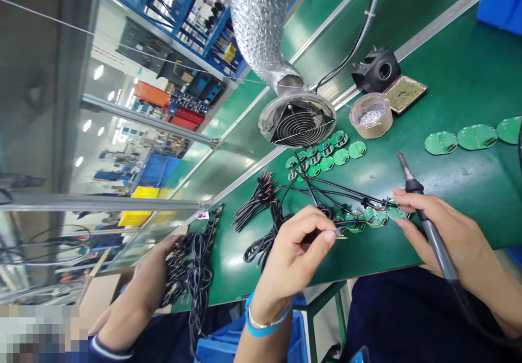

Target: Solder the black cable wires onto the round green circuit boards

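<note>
My left hand point(299, 249), with a blue band at the wrist, pinches thin coloured wires point(341, 236) between thumb and forefinger. Black cables run behind that hand, and its curled fingers partly hide where the wires lead. A soldering iron point(433, 238) lies in my right hand point(452, 232), its tip pointing up and away from the boards. The right thumb and forefinger reach toward the end green circuit board point(395, 211); whether they touch it I cannot tell. Beside it, another circuit board point(380, 217) has coloured wires and black cables at it.
Fume extractor point(302, 121) hangs over rows of green boards point(341, 157). Solder-wire roll point(370, 114), sponge tray point(405, 94) and black iron holder point(377, 69) stand behind. More boards point(477, 137) lie right, a cable bundle point(256, 202) left. A co-worker's arm point(141, 287) reaches into cables point(199, 265).
</note>
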`<state>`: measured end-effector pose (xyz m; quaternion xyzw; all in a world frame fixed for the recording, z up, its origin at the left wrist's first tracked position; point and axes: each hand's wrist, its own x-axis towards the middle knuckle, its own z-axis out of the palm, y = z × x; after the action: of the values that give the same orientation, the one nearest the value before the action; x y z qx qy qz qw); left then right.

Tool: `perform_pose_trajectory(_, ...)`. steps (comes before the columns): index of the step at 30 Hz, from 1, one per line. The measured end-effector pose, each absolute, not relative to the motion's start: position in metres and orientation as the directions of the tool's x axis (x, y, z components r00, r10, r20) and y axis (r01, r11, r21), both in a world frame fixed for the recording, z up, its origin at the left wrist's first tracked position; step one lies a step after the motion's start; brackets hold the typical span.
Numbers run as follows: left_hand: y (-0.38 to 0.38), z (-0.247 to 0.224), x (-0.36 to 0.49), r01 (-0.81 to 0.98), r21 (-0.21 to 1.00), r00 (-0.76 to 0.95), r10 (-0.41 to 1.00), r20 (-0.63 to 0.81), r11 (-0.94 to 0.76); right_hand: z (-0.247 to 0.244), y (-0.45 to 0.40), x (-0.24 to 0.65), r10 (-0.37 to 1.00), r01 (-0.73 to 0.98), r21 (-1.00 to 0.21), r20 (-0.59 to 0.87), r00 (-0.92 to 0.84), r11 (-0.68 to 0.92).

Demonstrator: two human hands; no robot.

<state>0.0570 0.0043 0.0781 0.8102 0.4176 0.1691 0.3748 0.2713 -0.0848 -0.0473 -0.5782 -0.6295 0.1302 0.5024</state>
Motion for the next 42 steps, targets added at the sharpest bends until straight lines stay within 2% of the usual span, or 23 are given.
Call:
perform_pose_trajectory(5,0.000,0.078,0.094,0.479,0.759,0.670,0.742,0.009,-0.441,-0.043,-0.090,0.269,0.840,0.549,-0.813,0.426,0.337,0.192)
perform_pose_trajectory(8,0.005,0.064,0.113,0.528,0.714,0.699,0.712,-0.058,-0.460,-0.040,-0.092,0.265,0.827,0.443,-0.881,0.368,0.425,0.165)
perform_pose_trajectory(11,0.008,0.050,0.122,0.563,0.693,0.702,0.703,-0.114,-0.450,-0.038,-0.089,0.258,0.835,0.382,-0.907,0.345,0.429,0.179)
perform_pose_trajectory(14,0.008,0.041,0.122,0.572,0.714,0.687,0.712,-0.148,-0.403,-0.037,-0.084,0.252,0.818,0.396,-0.900,0.364,0.446,0.184)
perform_pose_trajectory(19,0.009,0.032,0.117,0.579,0.782,0.620,0.748,-0.238,-0.232,-0.037,-0.081,0.247,0.787,0.462,-0.856,0.445,0.428,0.233)
perform_pose_trajectory(24,0.008,0.025,0.117,0.612,0.772,0.567,0.775,-0.279,-0.170,-0.041,-0.090,0.243,0.758,0.551,-0.791,0.525,0.387,0.267)
perform_pose_trajectory(27,0.008,0.025,0.123,0.673,0.709,0.551,0.783,-0.290,-0.211,-0.045,-0.097,0.249,0.762,0.581,-0.766,0.542,0.354,0.275)
perform_pose_trajectory(30,0.007,0.026,0.132,0.745,0.581,0.570,0.765,-0.300,-0.328,-0.048,-0.103,0.261,0.754,0.567,-0.803,0.486,0.443,0.184)
perform_pose_trajectory(33,0.006,0.024,0.138,0.771,0.466,0.599,0.744,-0.296,-0.435,-0.048,-0.106,0.270,0.743,0.424,-0.901,0.345,0.574,0.091)
perform_pose_trajectory(36,0.005,0.019,0.139,0.763,0.424,0.620,0.739,-0.263,-0.488,-0.045,-0.104,0.275,0.750,0.329,-0.942,0.261,0.609,0.061)
perform_pose_trajectory(42,0.003,0.008,0.133,0.731,0.461,0.630,0.757,-0.171,-0.504,-0.038,-0.105,0.293,0.674,0.566,-0.764,0.596,0.436,0.309)
